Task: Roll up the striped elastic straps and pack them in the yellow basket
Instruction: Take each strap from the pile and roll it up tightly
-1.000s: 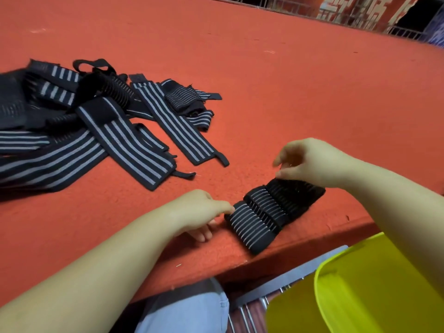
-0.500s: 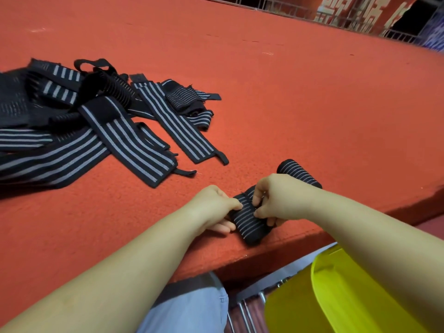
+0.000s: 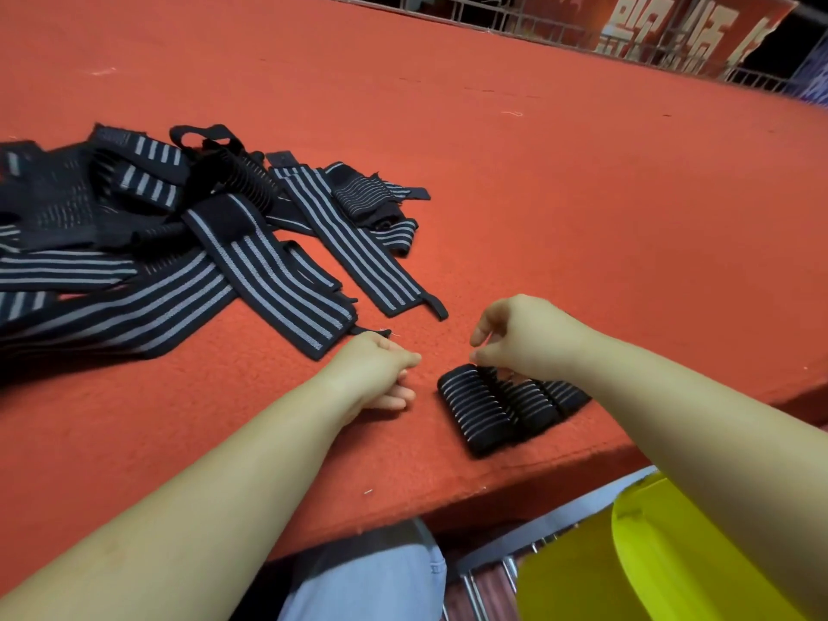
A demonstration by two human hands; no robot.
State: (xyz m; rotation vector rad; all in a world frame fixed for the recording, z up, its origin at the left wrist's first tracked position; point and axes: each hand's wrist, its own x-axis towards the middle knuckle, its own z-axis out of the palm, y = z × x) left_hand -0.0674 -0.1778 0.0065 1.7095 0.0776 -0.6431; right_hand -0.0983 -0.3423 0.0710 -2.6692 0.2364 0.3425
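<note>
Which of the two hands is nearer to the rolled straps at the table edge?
Right. The right hand is directly above the rolled straps, fingertips at them. The left hand rests on the table to their left, apart.

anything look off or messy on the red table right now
Yes: the unrolled striped straps lie in a tangled, overlapping heap at the table's left. The rolled straps sit right at the table's front edge, above the yellow basket.
</note>
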